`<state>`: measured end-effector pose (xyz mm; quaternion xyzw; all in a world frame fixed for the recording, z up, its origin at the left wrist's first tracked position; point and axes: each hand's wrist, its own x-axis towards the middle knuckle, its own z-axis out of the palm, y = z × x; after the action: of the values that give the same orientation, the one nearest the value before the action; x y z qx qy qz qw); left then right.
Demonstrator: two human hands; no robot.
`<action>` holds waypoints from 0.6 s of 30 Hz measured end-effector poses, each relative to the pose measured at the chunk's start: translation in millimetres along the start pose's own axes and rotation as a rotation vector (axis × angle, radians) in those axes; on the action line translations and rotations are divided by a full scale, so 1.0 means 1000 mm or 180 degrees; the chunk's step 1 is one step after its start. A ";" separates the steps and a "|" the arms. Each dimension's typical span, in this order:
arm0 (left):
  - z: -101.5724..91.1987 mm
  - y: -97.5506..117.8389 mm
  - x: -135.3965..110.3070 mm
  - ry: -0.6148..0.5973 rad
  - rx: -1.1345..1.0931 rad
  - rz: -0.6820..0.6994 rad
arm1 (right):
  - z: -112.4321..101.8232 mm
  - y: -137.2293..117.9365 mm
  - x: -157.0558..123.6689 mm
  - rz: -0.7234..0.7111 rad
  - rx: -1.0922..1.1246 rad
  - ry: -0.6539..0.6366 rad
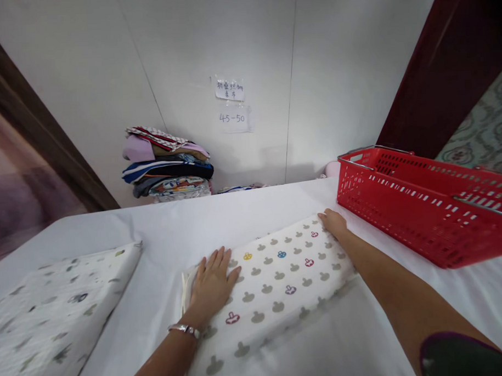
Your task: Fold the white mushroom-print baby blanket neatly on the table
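A folded white cloth with grey mushroom-like prints and a few coloured ones [275,286] lies on the white-covered table [186,223] in front of me. My left hand [213,282] rests flat on its left end, fingers stretched out. My right hand [333,223] reaches to the cloth's far right corner, fingers curled over the edge and mostly hidden. A metal bracelet circles my left wrist.
A red plastic basket [424,204] stands at the right, close to the cloth. Another folded white patterned cloth [57,310] lies at the left. A pile of folded clothes [168,163] sits against the back wall under two paper notes [231,103].
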<state>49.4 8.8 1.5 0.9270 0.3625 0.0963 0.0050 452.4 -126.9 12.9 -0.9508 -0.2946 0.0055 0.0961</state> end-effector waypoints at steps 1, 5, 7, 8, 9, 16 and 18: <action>0.000 0.000 0.000 0.0002 -0.0015 -0.0015 | 0.000 0.000 -0.001 -0.0007 -0.0012 0.0011; 0.000 0.000 -0.001 0.0059 -0.0080 -0.0028 | -0.001 -0.001 -0.008 -0.0002 -0.0064 0.0083; 0.002 -0.001 -0.001 0.0107 -0.0124 -0.0026 | -0.002 0.000 -0.013 0.0020 -0.0088 0.0126; 0.003 -0.002 -0.001 0.0123 -0.0137 -0.0028 | -0.003 0.001 -0.015 0.0030 -0.0100 0.0146; 0.004 -0.002 -0.001 0.0130 -0.0142 -0.0032 | -0.003 0.001 -0.016 0.0037 -0.0110 0.0159; 0.003 -0.002 -0.001 0.0079 -0.0103 0.0001 | 0.000 0.005 -0.009 0.0105 -0.0200 -0.0044; 0.001 -0.001 -0.001 0.0063 -0.0112 -0.0006 | 0.001 0.005 -0.005 0.0091 -0.0211 -0.0103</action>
<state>48.3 9.2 -0.1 0.9254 0.3616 0.1118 0.0179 450.6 -133.5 10.6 -0.9574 -0.2824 0.0124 0.0597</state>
